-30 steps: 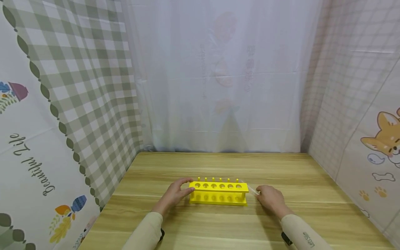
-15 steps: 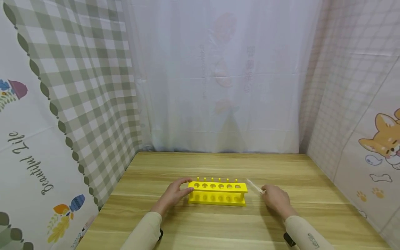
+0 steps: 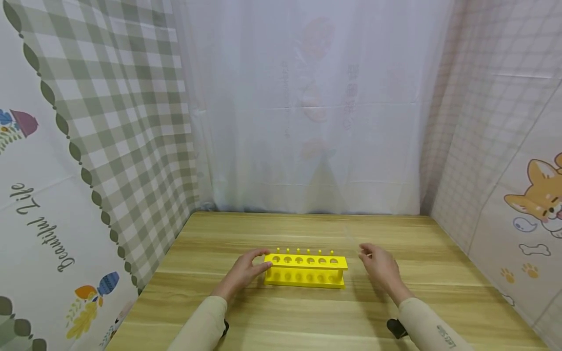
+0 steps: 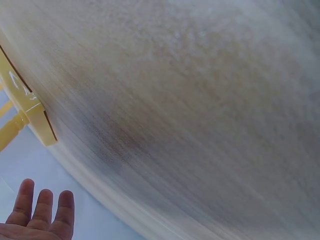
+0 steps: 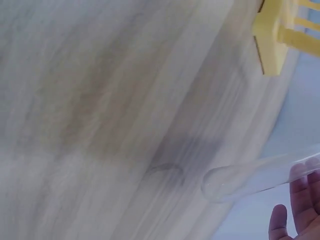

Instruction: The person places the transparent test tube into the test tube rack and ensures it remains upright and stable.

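A tan wood-grained table [image 3: 303, 314] bears a yellow plastic six-hole rack [image 3: 305, 265]. Apart from each other, the left hand [image 3: 247, 273] pinches its left end and the right hand [image 3: 381, 267] holds a clear, round-ended tube [image 5: 257, 176], tilted, near its right end. Bracing the rack firmly while gripping the tube lightly seems wise. The tube nearly vanishes in the head view; the right wrist view crops its other end.
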The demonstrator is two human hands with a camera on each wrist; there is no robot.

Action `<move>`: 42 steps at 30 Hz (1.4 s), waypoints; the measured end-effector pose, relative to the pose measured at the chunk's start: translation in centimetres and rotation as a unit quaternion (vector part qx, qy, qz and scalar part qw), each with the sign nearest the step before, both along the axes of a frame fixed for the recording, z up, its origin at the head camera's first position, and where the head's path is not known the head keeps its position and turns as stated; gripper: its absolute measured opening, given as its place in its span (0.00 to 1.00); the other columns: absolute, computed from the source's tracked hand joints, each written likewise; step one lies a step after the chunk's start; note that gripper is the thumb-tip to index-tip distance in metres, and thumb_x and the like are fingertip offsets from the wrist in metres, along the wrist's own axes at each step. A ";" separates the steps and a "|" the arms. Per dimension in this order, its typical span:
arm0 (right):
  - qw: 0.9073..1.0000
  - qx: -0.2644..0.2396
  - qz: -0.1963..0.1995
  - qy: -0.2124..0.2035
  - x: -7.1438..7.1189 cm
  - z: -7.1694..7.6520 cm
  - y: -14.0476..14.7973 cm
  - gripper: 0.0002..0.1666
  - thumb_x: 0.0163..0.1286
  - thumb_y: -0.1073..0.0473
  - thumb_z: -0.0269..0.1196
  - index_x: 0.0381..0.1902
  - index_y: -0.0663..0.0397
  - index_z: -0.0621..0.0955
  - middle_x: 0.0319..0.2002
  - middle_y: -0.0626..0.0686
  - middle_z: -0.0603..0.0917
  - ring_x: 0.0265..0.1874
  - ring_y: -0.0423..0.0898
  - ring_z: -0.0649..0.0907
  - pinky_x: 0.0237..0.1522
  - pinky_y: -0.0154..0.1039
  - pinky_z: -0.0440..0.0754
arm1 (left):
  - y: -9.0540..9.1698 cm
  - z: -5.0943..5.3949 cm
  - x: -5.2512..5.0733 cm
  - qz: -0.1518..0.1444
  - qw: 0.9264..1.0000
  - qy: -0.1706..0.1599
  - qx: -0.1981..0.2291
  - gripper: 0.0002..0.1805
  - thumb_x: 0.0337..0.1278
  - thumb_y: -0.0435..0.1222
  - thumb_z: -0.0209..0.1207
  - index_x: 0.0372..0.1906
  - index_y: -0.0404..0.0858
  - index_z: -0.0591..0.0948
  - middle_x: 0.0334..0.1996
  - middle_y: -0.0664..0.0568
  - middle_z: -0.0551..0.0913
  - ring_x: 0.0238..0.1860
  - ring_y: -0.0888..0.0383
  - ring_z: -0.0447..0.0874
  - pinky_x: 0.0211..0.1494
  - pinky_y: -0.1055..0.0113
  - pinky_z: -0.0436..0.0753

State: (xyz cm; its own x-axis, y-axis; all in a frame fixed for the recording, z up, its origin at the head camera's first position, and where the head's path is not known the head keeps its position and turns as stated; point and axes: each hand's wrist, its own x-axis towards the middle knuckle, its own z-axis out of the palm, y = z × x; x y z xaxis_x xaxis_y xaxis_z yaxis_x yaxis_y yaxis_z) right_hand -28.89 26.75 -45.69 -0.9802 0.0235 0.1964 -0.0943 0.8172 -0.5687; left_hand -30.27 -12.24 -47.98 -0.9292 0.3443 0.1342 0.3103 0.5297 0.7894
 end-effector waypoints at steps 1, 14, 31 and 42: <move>1.000 -0.008 0.000 0.005 0.0 0.1 -0.1 0.22 0.74 0.59 0.58 0.62 0.66 0.77 0.50 0.61 0.83 0.44 0.57 0.84 0.39 0.51 0.82 | 0.0 0.0 0.0 -0.001 1.000 0.001 -0.001 0.25 0.68 0.50 0.60 0.62 0.40 0.77 0.64 0.39 0.74 0.65 0.38 0.69 0.63 0.40 0.71; 0.991 -0.107 -0.002 0.084 0.1 2.2 -1.0 0.24 0.75 0.54 0.59 0.62 0.64 0.77 0.51 0.62 0.83 0.47 0.56 0.83 0.45 0.48 0.82 | 0.0 0.1 0.1 0.003 1.000 -0.008 -0.001 0.24 0.68 0.50 0.59 0.62 0.43 0.78 0.63 0.38 0.74 0.65 0.37 0.69 0.61 0.40 0.72; 0.966 -0.191 -0.003 0.175 0.2 4.8 -3.1 0.22 0.71 0.57 0.65 0.58 0.64 0.80 0.48 0.59 0.86 0.37 0.27 0.79 0.39 0.17 0.74 | -0.1 -0.2 0.0 -0.001 1.000 -0.006 0.001 0.24 0.68 0.50 0.59 0.62 0.42 0.78 0.63 0.39 0.74 0.64 0.37 0.70 0.61 0.40 0.72; 0.950 -0.250 0.011 0.188 0.6 6.3 -4.6 0.21 0.71 0.56 0.65 0.58 0.61 0.81 0.49 0.59 0.85 0.39 0.31 0.79 0.40 0.20 0.77 | 0.0 -0.2 0.1 0.009 0.999 -0.030 0.015 0.25 0.67 0.51 0.59 0.64 0.45 0.77 0.64 0.39 0.73 0.66 0.38 0.68 0.61 0.41 0.73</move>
State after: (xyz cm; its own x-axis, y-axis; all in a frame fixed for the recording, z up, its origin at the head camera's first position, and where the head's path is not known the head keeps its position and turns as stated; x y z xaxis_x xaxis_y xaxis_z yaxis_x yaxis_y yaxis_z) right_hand -28.33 22.19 -39.42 -0.8440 0.1859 0.5032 -0.3822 0.4498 -0.8072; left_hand -30.14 -12.24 -48.18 -0.9416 0.3247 0.0893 0.2537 0.5096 0.8222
